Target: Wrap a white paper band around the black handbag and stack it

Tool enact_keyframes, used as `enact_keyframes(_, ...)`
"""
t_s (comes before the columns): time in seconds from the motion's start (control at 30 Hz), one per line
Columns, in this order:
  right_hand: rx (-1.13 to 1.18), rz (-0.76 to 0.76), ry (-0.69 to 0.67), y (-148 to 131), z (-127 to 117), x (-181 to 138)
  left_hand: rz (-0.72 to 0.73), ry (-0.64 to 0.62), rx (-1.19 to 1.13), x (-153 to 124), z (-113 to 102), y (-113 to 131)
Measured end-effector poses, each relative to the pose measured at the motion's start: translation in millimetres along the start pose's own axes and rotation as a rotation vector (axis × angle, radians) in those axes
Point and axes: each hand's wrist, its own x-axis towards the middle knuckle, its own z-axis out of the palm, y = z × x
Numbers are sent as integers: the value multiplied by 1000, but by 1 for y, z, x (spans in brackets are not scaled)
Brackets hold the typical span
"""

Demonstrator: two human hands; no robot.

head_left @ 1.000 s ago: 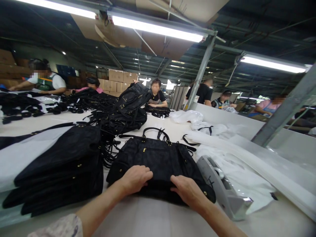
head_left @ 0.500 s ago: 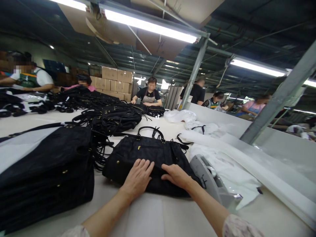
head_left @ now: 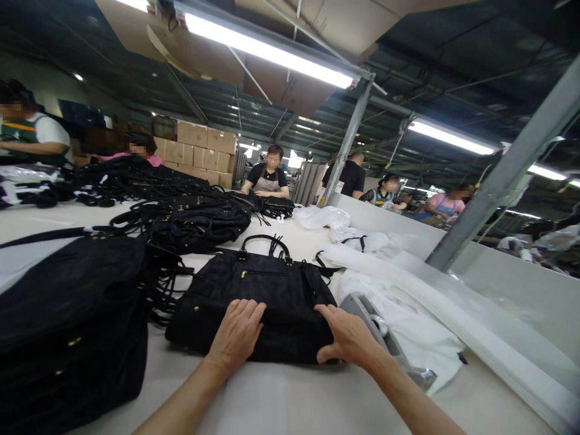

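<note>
Black handbag (head_left: pixel 267 290) lies flat on the white surface (head_left: pixel 290 399), handles pointing away from the person. Left hand (head_left: pixel 235 332) rests palm down on the bag's near edge, fingers spread, gripping nothing. Right hand (head_left: pixel 347 338) lies open at the bag's near right corner, fingers curled over the edge. Just right of the right hand: a grey tool (head_left: pixel 385 338) on white wrapping (head_left: pixel 408 320). Left of the left hand: a stack of black bags (head_left: pixel 67 320).

Both forearms are bare, with no sleeves, rings or gloves.
</note>
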Motion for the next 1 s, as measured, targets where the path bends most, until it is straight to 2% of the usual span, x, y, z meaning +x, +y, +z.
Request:
enact_keyframes(0.1,4,19,-53,10,11,11,-3,-53,31,2,-1,1)
enact_keyframes(0.23,-29,-11,-26,6,13,22,-15,-92,52,7,-2,0)
enact_keyframes(0.33,-68,-77,28,-12,2,22,-12,-90,51,11,-2,-1)
enact_keyframes(0.43,2,-154,122,-39,0,23,-5,-90,48,12,-2,-3)
enact_keyframes(0.53,45,-125,223,-59,18,34,-4,-77,62,9,2,-4)
enact_keyframes(0.67,69,-80,261,-60,48,52,221,-38,62,-11,16,5)
enact_keyframes(0.73,63,-85,285,-55,55,55,245,-129,19,-25,19,10)
enact_keyframes(0.83,11,-135,382,-52,56,51,116,-309,-130,-40,5,11)
enact_keyframes(1.0,32,-414,575,-54,59,30,167,-425,-400,-45,-29,-13)
